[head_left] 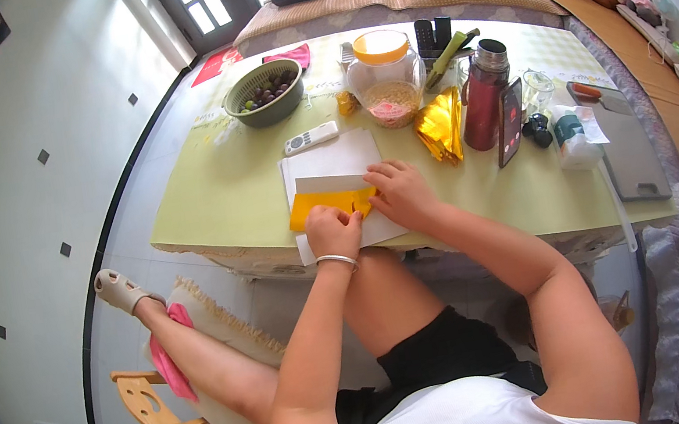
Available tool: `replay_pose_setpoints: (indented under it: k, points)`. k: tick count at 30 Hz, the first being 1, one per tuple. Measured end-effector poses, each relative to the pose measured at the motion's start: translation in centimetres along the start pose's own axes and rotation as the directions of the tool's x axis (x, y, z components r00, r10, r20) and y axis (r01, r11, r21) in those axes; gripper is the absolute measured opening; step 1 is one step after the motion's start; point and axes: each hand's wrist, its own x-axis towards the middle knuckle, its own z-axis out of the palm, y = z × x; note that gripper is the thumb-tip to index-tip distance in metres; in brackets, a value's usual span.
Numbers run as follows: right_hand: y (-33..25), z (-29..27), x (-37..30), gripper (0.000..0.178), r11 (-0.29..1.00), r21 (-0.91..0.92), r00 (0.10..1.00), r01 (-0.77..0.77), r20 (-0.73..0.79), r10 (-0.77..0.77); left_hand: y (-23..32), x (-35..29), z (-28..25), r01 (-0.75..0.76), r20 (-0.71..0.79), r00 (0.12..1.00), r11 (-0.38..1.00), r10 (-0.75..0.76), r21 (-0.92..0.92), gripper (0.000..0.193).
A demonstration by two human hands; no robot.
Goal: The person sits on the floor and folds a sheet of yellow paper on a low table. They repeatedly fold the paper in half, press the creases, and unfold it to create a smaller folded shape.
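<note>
A gold foil sheet [314, 207] with a pale grey strip along its far side lies at the near edge of the table, over white paper [335, 157]. My left hand [334, 232], a bracelet at its wrist, pinches the foil's near edge between thumb and fingertips. My right hand [404, 195] has its curled fingers on the foil's right end, close to the left fingertips. A small fold or crease shows between the two hands. The exact grip of the right fingertips is partly hidden.
Beyond the paper lie a white remote [311, 137], a fruit basket [266, 110], a lidded plastic jar [387, 85] and crumpled gold foil [439, 127]. To the right stand a red thermos [484, 98], a propped phone [510, 123], a tissue pack [577, 141] and a grey board [633, 148].
</note>
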Motion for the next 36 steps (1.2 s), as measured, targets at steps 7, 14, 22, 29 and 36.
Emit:
replay_pose_setpoints:
  k: [7,14,22,29,36]
  points:
    - [-1.9,-1.0,-2.5,0.083,0.947,-0.013,0.907,0.322,0.29,-0.304,-0.3,0.4,0.6,-0.005,-0.008,1.0,0.998,0.005,0.056,0.02]
    - [-1.8,-0.6,-2.8,0.094,0.958,-0.031,0.901,0.285,0.349,-0.257,-0.5,0.8,0.7,0.0,0.028,1.0,0.998,-0.002,0.068,0.021]
    - [-2.1,-1.0,-2.7,0.095,0.968,-0.058,0.908,0.244,0.365,-0.206,-0.3,1.2,0.6,0.038,0.072,0.996,0.992,-0.046,0.118,0.023]
    - [-2.3,-1.1,-2.7,0.095,0.978,-0.038,0.919,0.203,0.352,-0.177,-0.2,1.4,0.4,0.059,0.122,0.99,0.99,-0.075,0.13,0.025]
    - [-2.3,-0.4,-2.8,0.098,0.986,-0.05,0.932,0.159,0.336,-0.134,0.0,1.3,0.2,0.024,0.141,0.989,0.988,-0.046,0.153,0.028]
